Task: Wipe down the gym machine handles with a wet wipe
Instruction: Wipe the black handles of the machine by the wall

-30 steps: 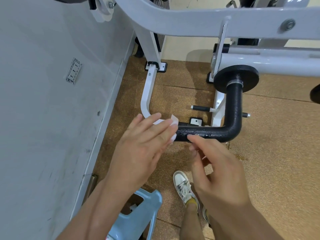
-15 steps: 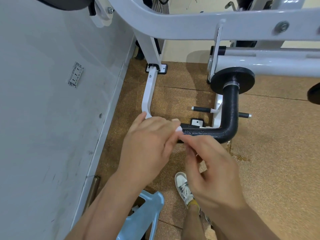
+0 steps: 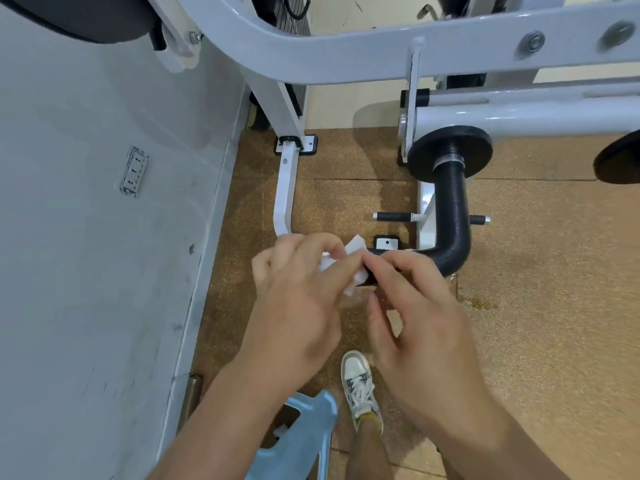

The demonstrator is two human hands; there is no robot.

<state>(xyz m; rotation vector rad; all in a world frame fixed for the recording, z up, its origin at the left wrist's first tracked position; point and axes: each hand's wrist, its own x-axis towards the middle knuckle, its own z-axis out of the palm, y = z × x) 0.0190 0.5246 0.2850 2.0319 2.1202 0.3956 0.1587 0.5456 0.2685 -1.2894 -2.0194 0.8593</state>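
A black textured L-shaped handle [image 3: 452, 220] hangs from the grey machine arm [image 3: 346, 60], its lower leg pointing left toward my hands. The white wet wipe [image 3: 356, 245] is bunched at the free end of that leg. My left hand [image 3: 298, 299] holds the wipe, fingers curled over it. My right hand [image 3: 415, 320] meets it from the right, with the thumb and forefinger pinching the wipe's edge against the handle end. The handle tip is hidden behind both hands.
A grey wall [image 3: 86, 237] with a socket [image 3: 134, 170] runs close on the left. White frame legs [image 3: 285, 199] and short black pegs [image 3: 393, 216] stand on the brown floor [image 3: 536, 289]. A light blue plastic stool [image 3: 301, 441] and my shoe [image 3: 360, 386] are below.
My right hand has moved left along the handle to meet my left hand at the wipe. The wipe is more bunched and now shows between both hands.
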